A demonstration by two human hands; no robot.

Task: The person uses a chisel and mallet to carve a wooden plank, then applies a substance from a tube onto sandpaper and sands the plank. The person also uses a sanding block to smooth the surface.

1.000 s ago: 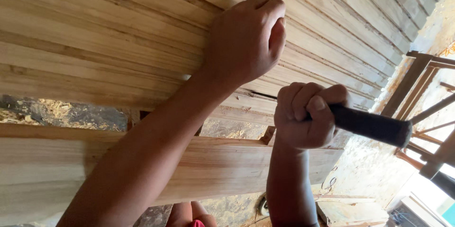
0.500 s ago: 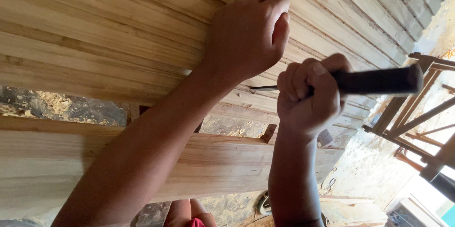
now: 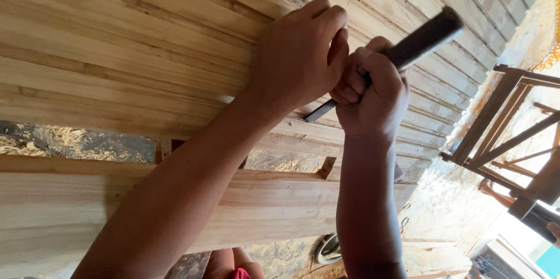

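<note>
My left hand (image 3: pixel 300 51) is fisted and pressed against a stack of pale wooden boards (image 3: pixel 146 40). My right hand (image 3: pixel 373 89) grips a dark-handled chisel (image 3: pixel 423 37). The handle sticks up to the right and the metal blade (image 3: pixel 318 111) pokes out below my left fist, against the boards. The two hands touch each other. What the left fist holds, if anything, is hidden.
A wide plank (image 3: pixel 262 203) lies across the front with a notch cut in its edge. Sawdust (image 3: pixel 70 142) covers the gap to the left. A wooden frame (image 3: pixel 501 127) stands at the right. A knee (image 3: pixel 233 264) shows at the bottom.
My right hand has swung the chisel handle up from pointing down-right to pointing up-right, and has closed in against my left fist. The left hand stays on the boards.
</note>
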